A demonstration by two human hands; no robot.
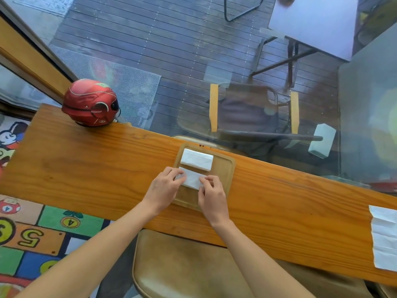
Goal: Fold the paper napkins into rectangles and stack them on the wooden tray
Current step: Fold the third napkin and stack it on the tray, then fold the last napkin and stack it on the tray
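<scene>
A wooden tray (223,168) lies on the long wooden counter (96,168). At its far end sits a folded white napkin (196,159), a neat rectangle. Nearer to me lies a second folded napkin (191,179). My left hand (164,188) pinches that napkin's left end with curled fingers. My right hand (211,193) pinches its right end, with the thumb and fingers on the paper. An unfolded, creased napkin (384,237) lies flat at the counter's right end.
A red helmet (91,103) stands at the counter's far left corner. A glass pane runs along the counter's far edge, with a deck and chairs beyond. A tan padded seat (182,269) sits below the near edge, between my arms.
</scene>
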